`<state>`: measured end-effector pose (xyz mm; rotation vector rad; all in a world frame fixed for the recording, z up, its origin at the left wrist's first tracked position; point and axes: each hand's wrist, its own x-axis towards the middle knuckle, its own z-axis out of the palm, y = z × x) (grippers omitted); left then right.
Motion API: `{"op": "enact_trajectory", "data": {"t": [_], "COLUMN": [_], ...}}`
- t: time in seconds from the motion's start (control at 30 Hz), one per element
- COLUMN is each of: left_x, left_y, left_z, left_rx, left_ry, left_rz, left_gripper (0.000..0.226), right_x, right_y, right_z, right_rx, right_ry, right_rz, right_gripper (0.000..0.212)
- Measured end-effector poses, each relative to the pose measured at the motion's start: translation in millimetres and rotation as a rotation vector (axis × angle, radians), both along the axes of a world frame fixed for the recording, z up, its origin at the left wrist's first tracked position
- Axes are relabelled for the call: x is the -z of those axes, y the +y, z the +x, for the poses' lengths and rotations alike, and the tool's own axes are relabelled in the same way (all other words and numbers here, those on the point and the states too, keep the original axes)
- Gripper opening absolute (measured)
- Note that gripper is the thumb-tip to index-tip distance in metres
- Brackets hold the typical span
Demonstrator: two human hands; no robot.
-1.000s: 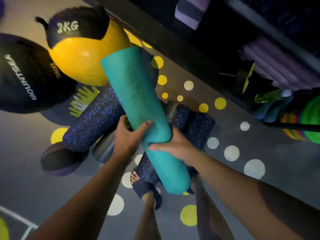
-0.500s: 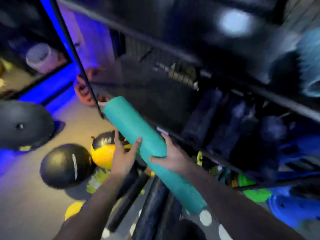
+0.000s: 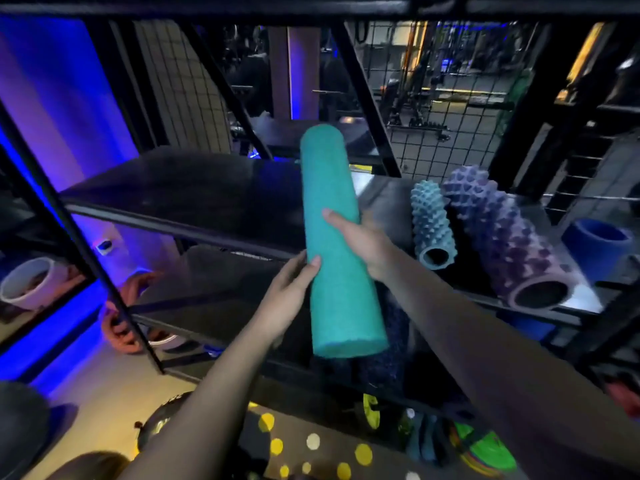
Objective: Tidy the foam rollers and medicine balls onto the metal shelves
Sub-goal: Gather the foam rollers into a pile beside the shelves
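Teal smooth foam roller point(image 3: 332, 237) sits centre frame, long axis near vertical in picture, far end over the black metal shelf point(image 3: 180, 192), both grips closed on it: right hand point(image 3: 363, 240) at mid-length, left hand point(image 3: 287, 299) lower on its left flank, near end off shelf.

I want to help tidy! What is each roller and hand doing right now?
teal roller: held up at the shelf, not set down
left hand: holds the teal roller
right hand: grips the teal roller
blue spiky roller: lying on the shelf
purple bumpy roller: lying beside it
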<state>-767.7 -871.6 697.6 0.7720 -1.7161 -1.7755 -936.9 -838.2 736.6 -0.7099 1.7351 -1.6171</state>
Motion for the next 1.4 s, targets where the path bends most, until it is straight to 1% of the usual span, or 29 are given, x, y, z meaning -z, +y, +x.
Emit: {"op": "enact_trajectory", "data": {"t": [0.03, 0.07, 0.13, 0.17, 0.2, 0.27, 0.3, 0.33, 0.4, 0.43, 0.47, 0.5, 0.57, 0.6, 0.67, 0.73, 0.8, 0.9, 0.97, 1.0, 1.1, 1.2, 1.23, 1.27, 1.33, 1.37, 1.4], "left_x": [-4.8, -7.2, -9.3, -8.5, -7.5, -7.4, -6.5, -5.7, -1.9, -0.6, -1.3, -2.2, -6.0, -7.2, -9.6, -10.2, -9.2, -5.5, -0.9, -0.9, -8.4, -10.9, -9.2, -6.2, 3.2, 8.7, 14.7], "left_y": [3.2, 4.8, 7.8, 8.3, 8.3, 8.4, 7.6, 6.9, 1.2, -1.8, -4.0, -7.0, -11.2, -12.7, -11.3, -7.3, 0.0, 15.4, 20.5, 21.1, 16.1, 1.9, -0.3, -1.0, 0.6, 1.1, -0.1], "left_z": [-11.4, -22.1, -41.2, -51.0, -61.1, -82.0, -93.0, -104.0, -122.8, -130.5, -137.0, -143.7, -159.4, -169.0, -189.9, -210.7, -230.2, -252.6, -259.4, -260.0, -255.6, -241.3, -233.2, -224.1, -203.9, -191.5, -176.8], "left_rx": [0.037, 0.073, 0.137, 0.157, 0.157, 0.078, 0.012, -0.052, -0.120, -0.122, -0.114, -0.110, -0.109, -0.104, -0.076, -0.043, -0.048, -0.082, -0.085, -0.071, 0.022, 0.105, 0.106, 0.094, 0.035, -0.036, -0.140], "left_ry": [-0.014, -0.041, -0.100, -0.109, -0.096, -0.062, -0.062, -0.082, -0.181, -0.247, -0.323, -0.399, -0.549, -0.621, -0.763, -0.895, -0.991, -1.100, -1.149, -1.155, -1.144, -1.022, -0.923, -0.785, -0.457, -0.321, -0.225], "left_rz": [0.011, 0.025, 0.094, 0.152, 0.215, 0.264, 0.251, 0.220, 0.120, 0.058, -0.001, -0.068, -0.224, -0.310, -0.457, -0.595, -0.755, -0.968, -1.041, -1.048, -0.958, -0.854, -0.847, -0.832, -0.710, -0.612, -0.519], "left_gripper": [0.047, 0.057, 0.078, 0.086, 0.088, 0.082, 0.077, 0.077, 0.088, 0.095, 0.101, 0.104, 0.104, 0.106, 0.108, 0.098, 0.089, 0.084, 0.082, 0.081, 0.079, 0.079, 0.081, 0.083, 0.081, 0.075, 0.067], "right_x": [7.6, 14.2, 9.1, 0.7, 1.2, 5.0, 5.8, 5.7, 5.9, 7.2, 10.6, 13.6, 31.9, 43.6, 61.3, 67.7, 69.8, 75.6, 80.1, 82.6, 81.5, 70.5, 65.1, 60.0, 52.2, 51.5, 51.8], "right_y": [-8.9, -16.3, -15.5, -11.2, -10.2, -7.3, -3.4, 0.9, 11.5, 17.9, 22.7, 30.7, 44.4, 51.5, 62.1, 65.1, 65.8, 67.0, 68.2, 69.1, 71.9, 78.2, 81.0, 83.7, 89.7, 93.5, 96.5], "right_z": [-23.8, -44.5, -64.0, -65.5, -73.8, -91.3, -100.1, -111.4, -135.4, -148.9, -164.0, -175.7, -195.0, -201.9, -209.7, -213.4, -217.0, -221.6, -224.1, -225.0, -227.1, -225.1, -223.0, -220.3, -209.1, -198.1, -183.5], "right_rx": [0.052, 0.095, 0.167, 0.193, 0.198, 0.179, 0.137, 0.071, -0.024, -0.025, -0.025, -0.046, -0.162, -0.207, -0.192, -0.146, -0.148, -0.123, -0.107, -0.100, -0.107, -0.192, -0.199, -0.170, -0.009, 0.114, 0.240], "right_ry": [0.010, 0.023, 0.017, 0.008, 0.010, 0.090, 0.204, 0.376, 0.798, 0.970, 1.076, 1.131, 1.149, 1.137, 1.140, 1.107, 1.050, 1.022, 1.025, 1.027, 0.996, 0.985, 0.989, 0.984, 1.014, 1.053, 1.096], "right_rz": [-0.026, -0.045, -0.091, -0.110, -0.113, -0.033, 0.049, 0.152, 0.415, 0.532, 0.616, 0.679, 0.758, 0.744, 0.635, 0.554, 0.522, 0.473, 0.448, 0.438, 0.445, 0.532, 0.577, 0.620, 0.641, 0.559, 0.421], "right_gripper": [0.106, 0.101, 0.076, 0.064, 0.055, 0.048, 0.047, 0.046, 0.038, 0.037, 0.037, 0.039, 0.047, 0.050, 0.054, 0.057, 0.056, 0.054, 0.054, 0.053, 0.053, 0.053, 0.053, 0.053, 0.049, 0.047, 0.044]}}
